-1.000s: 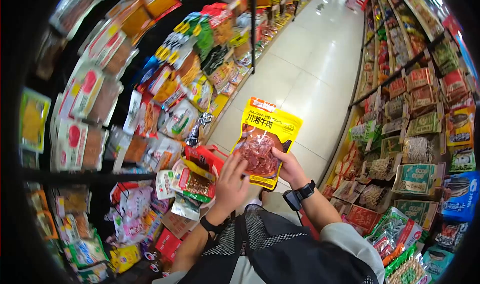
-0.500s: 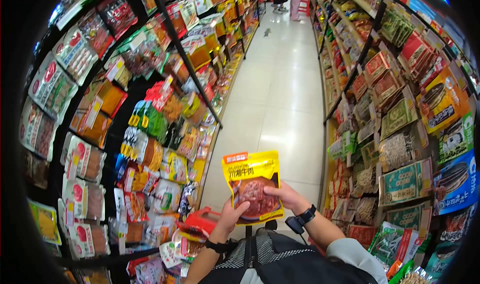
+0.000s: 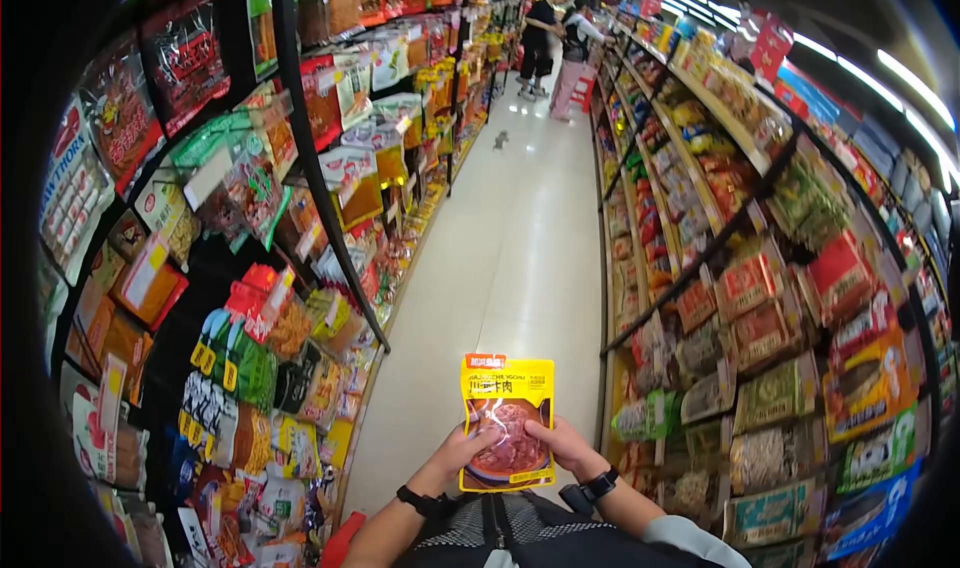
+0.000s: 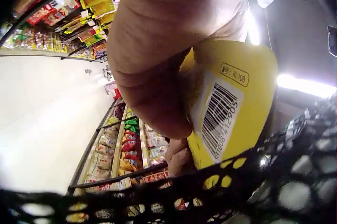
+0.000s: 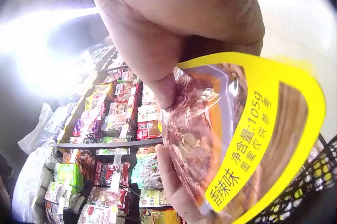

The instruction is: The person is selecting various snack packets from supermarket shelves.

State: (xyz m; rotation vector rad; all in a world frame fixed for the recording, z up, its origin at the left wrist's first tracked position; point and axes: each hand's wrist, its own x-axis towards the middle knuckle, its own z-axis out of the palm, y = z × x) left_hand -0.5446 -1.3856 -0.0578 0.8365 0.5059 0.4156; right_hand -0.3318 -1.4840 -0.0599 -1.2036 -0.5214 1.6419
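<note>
A yellow pouch [image 3: 508, 423] with a picture of red-brown meat stands upright in front of the body in the head view. My left hand [image 3: 465, 448] grips its left edge, thumb on the front. The right edge is pinched by my right hand [image 3: 562, 443], its thumb also on the front. In the left wrist view the left hand [image 4: 168, 40] curls over the pouch [image 4: 231, 103] beside a barcode. The right wrist view shows the right hand [image 5: 184, 29] on the pouch [image 5: 200, 129], with the printed weight showing. Fingers behind the pouch are hidden in the head view.
Shelves of packaged food [image 3: 240, 368] line the left side, and more racks of bags [image 3: 770, 388] line the right. A pale tiled aisle floor [image 3: 500, 258] runs between them. Two people [image 3: 575, 53] stand far down the aisle by a red stool. Something red [image 3: 343, 540] shows at the lower left.
The view has lifted toward the far aisle, so the pouch and both hands sit lower in it. My left hand has gone from lying over the pouch's front to gripping its left edge.
</note>
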